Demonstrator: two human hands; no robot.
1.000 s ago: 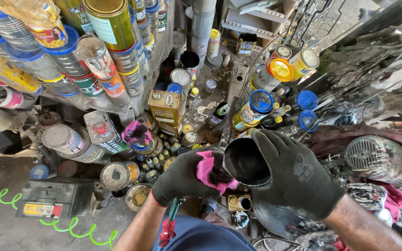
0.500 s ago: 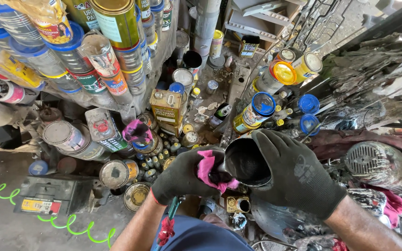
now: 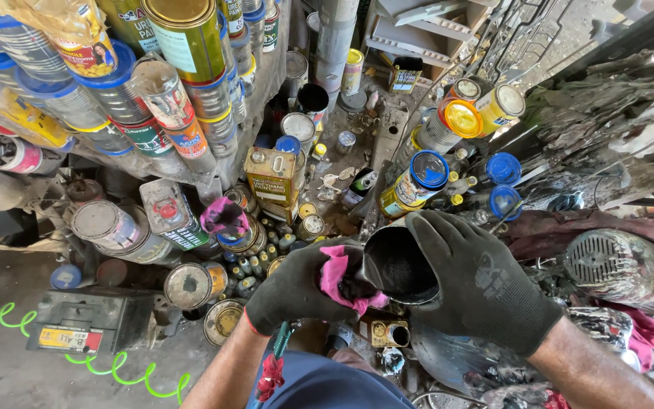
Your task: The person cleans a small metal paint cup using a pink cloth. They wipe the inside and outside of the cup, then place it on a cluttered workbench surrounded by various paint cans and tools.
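Note:
Both my hands wear black gloves. My right hand (image 3: 486,288) grips a dark, dirty round container (image 3: 395,265) with its open mouth facing me. My left hand (image 3: 293,291) holds a pink rag (image 3: 336,276) and presses it against the container's rim and side. Both hands are low in the middle of the view, above my blue-clothed lap.
Stacked paint cans (image 3: 183,45) fill shelves at upper left. Small tins and bottles litter the ground, among them a rectangular gold tin (image 3: 270,174) and blue-lidded cans (image 3: 421,178). A green coiled hose (image 3: 126,371) and a black box (image 3: 88,329) lie lower left. A dirty motor (image 3: 618,269) sits right.
The hands and container keep almost the same place; the rag has shifted slightly along the rim. The view has drifted a little.

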